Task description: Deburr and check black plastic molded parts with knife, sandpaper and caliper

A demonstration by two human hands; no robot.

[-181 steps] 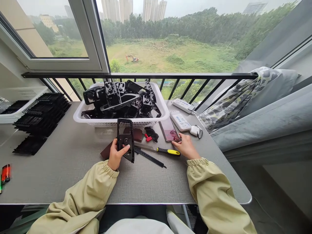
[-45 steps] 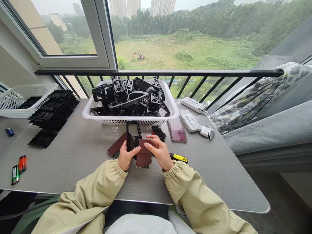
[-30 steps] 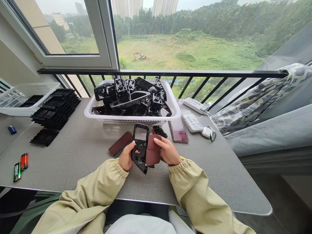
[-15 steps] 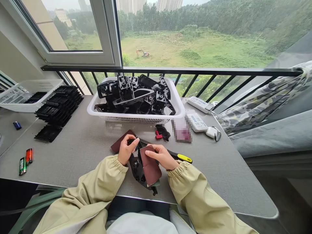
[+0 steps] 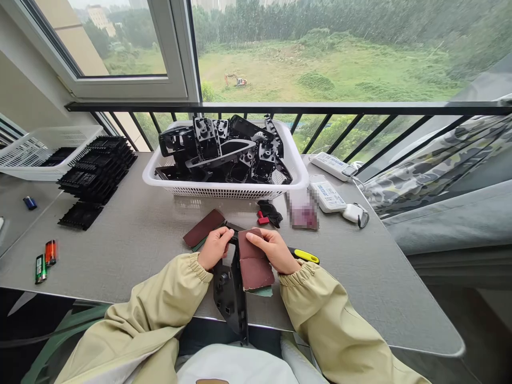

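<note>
My left hand (image 5: pixel 216 247) is closed on the upper end of a black plastic part (image 5: pixel 231 292), whose lower end hangs over the table's front edge. Folded reddish-brown sandpaper (image 5: pixel 256 266) with a green underside is pinched in my right hand (image 5: pixel 275 248), against the right side of the part. Behind my left hand, another reddish-brown sheet (image 5: pixel 205 228) lies on the table. A tool with a black and yellow handle (image 5: pixel 306 256) rests just right of my right hand, its other end hidden.
A white basket (image 5: pixel 224 189) heaped with black parts stands at the back. Stacked black pieces (image 5: pixel 94 170) and another white basket (image 5: pixel 24 168) are at left, near batteries (image 5: pixel 40 268). White power strips (image 5: pixel 327 194) lie back right, by a red and black item (image 5: pixel 270 214).
The black part has turned more upright, its lower end now past the table edge. My right hand and the sandpaper have shifted slightly right. The view has tilted a little.
</note>
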